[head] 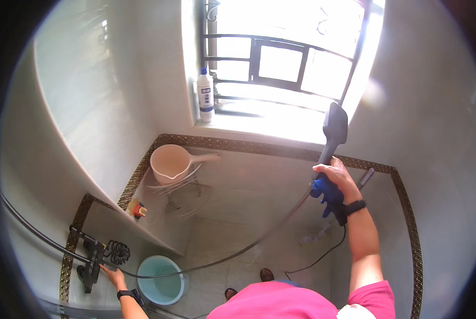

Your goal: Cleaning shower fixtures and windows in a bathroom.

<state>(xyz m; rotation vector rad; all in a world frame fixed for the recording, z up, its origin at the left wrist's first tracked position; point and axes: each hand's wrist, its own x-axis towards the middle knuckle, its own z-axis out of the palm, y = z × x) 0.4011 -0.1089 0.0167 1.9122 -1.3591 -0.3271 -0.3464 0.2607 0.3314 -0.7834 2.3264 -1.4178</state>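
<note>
My right hand (pixel 333 170) is closed around the handle of a dark handheld shower head (pixel 335 123), raised in front of the window's right side. A hose (pixel 238 250) curves from it down to the left, towards a black shower mixer (pixel 92 263) on the wall. My left hand (pixel 112 275) touches the mixer's right side with extended fingers; whether it grips anything is unclear. A blue glove or cloth (pixel 327 193) hangs just below my right hand, by a dark object at the wrist. A light blue bucket (pixel 141 281) with liquid inside stands beside my left hand.
A pink dipper (pixel 170 163) sits on a wire corner shelf (pixel 188 193). On the windowsill stands a white bottle with a blue cap (pixel 206 95). A coiled black hose (pixel 118 252) hangs by the mixer. A thin cable (pixel 313 263) runs down to the floor. A partition edge (pixel 142 227) juts between mixer and shelf.
</note>
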